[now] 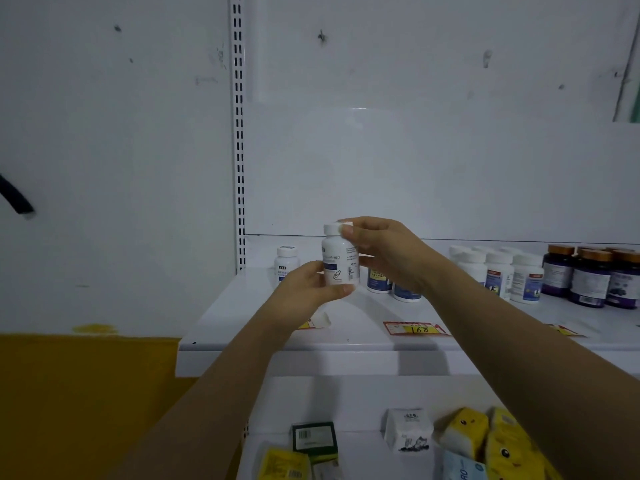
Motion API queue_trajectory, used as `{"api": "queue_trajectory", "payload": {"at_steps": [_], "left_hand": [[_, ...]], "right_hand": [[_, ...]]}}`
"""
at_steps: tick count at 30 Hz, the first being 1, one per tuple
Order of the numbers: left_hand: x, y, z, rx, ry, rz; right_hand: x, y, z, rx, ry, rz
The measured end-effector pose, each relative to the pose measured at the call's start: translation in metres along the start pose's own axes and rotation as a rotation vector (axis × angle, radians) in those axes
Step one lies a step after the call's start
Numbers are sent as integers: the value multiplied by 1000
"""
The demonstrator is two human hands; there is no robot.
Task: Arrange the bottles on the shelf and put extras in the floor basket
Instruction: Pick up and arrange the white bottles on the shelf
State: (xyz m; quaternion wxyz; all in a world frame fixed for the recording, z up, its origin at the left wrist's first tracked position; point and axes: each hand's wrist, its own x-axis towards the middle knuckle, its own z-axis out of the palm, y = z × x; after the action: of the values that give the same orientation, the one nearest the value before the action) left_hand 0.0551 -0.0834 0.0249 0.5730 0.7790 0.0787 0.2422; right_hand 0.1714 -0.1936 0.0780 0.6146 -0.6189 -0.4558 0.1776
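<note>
I hold a white bottle [337, 259] with a blue-printed label upright above the white shelf [353, 327], near its left end. My left hand [306, 287] grips its lower body from the left. My right hand [382, 252] wraps around its upper part from the right, with fingertips at the white cap. Behind it on the shelf stand one small white bottle [285, 263], two white bottles with blue labels [379, 280] partly hidden by my right hand, a group of white bottles [498, 271] and several dark purple bottles [592, 275] with brown caps. No floor basket is in view.
Price tags [415, 329] lie on the shelf's front edge. A slotted upright [238, 133] bounds the shelf on the left. The lower shelf holds a green box [314, 438], a white packet [408, 429] and yellow tissue packs [485, 434]. A white and yellow wall is to the left.
</note>
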Motion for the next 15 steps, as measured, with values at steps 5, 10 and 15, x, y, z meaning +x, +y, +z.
{"api": "queue_trajectory", "payload": {"at_steps": [5,10,15], "left_hand": [[11,-7,-1,38,186,105],[20,-7,-9,95,329,256],[23,-1,-11,189,349,286]], "right_hand": [[-3,2,5,-24,-93,-77],[-5,1,7,-131,-142,-156],[-6,1,4,-181,-116,-202]]}}
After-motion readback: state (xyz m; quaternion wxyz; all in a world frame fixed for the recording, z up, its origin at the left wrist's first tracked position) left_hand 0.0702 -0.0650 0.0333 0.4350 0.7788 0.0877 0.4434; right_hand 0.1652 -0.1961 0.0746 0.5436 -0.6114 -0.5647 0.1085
